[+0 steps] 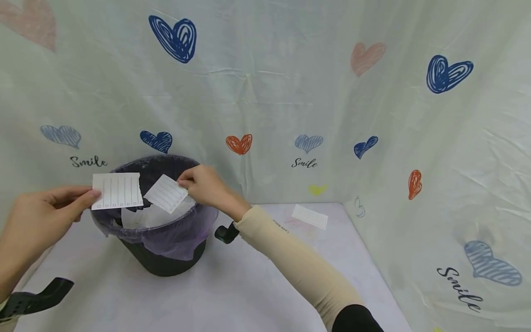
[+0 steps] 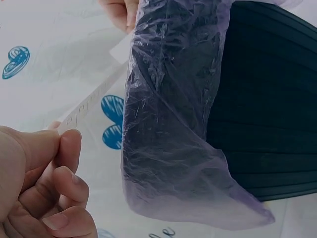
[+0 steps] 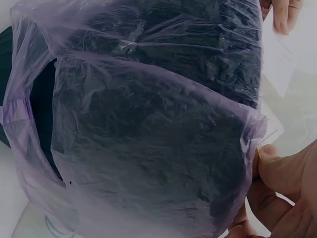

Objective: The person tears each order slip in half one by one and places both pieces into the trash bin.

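Note:
My left hand [image 1: 47, 219] pinches a piece of lined white paper [image 1: 118, 191] by its left edge, thumb on top, over the left side of the bin [image 1: 163, 263]. A smaller, tilted lined piece [image 1: 167, 194] is pinched by my right hand [image 1: 209, 185] above the bin's opening. The right edge of the left piece looks slightly uneven, as if torn. A thin purple bag [image 1: 174, 242] lines the dark bin and folds down over its rim. Inside lies more white paper [image 1: 151, 217]. From the side, the left wrist view shows the left piece with small printed boxes [image 2: 84, 106].
Another lined paper slip [image 1: 310, 216] lies on the white tabletop [image 1: 257, 286] at the back right. Behind and to the right hangs a pale sheet [image 1: 274, 106] printed with hearts and the word Smile. Black straps with mounts [image 1: 50, 293] sit at both wrists.

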The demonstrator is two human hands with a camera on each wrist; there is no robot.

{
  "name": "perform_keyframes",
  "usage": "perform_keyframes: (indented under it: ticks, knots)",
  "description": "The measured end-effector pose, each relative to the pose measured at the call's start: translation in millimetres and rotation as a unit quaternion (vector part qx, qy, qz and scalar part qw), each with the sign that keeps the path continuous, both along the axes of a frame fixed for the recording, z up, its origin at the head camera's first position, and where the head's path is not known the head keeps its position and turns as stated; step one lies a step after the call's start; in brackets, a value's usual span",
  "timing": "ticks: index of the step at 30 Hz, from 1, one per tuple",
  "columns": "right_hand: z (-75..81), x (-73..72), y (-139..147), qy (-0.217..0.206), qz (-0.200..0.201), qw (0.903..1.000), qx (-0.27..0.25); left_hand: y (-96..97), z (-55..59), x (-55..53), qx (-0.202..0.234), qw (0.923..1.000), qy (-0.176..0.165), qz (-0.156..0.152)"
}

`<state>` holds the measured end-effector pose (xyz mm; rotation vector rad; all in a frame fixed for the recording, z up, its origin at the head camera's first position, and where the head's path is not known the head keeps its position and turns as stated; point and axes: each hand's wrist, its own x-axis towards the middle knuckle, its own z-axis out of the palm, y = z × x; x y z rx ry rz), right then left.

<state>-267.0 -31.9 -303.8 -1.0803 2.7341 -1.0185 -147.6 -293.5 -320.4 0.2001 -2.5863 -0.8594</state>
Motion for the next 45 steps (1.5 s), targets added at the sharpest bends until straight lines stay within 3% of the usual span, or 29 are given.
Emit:
perform_keyframes:
  ticks: [10, 19, 27, 37, 42, 45]
  knots:
    - [-4.0, -3.8, -0.3, 0.021, -0.002, 0.9997, 0.009, -0.4, 1.7, -11.2, -0.016, 0.9998, 0.009, -0.009]
    - [-7.8, -4.9, -0.1, 0.053, -0.021, 0.9981, 0.023, 3.8, 1.4, -17.7, 0.001, 0.9995, 0.014, -0.027]
    - [-8.0, -6.2, 0.8, 0.042, -0.013, 0.999, 0.011, 6.6, 0.4, -19.4, -0.022, 0.9989, 0.021, -0.036]
    - [-12.5, -8.3, -2.0, 0.028, 0.017, 0.999, -0.029, 8.5, 0.3, -14.4, -0.02, 0.9989, 0.021, -0.038]
    - [-14.1, -9.5, 1.1, 0.072, -0.008, 0.996, -0.053, 10.4, 0.6, -13.3, -0.012, 0.9988, 0.009, -0.046]
    - [-16.5, -11.2, 8.8, 0.081, -0.027, 0.992, -0.093, 13.6, -0.5, -15.6, -0.006, 0.9984, 0.005, -0.056]
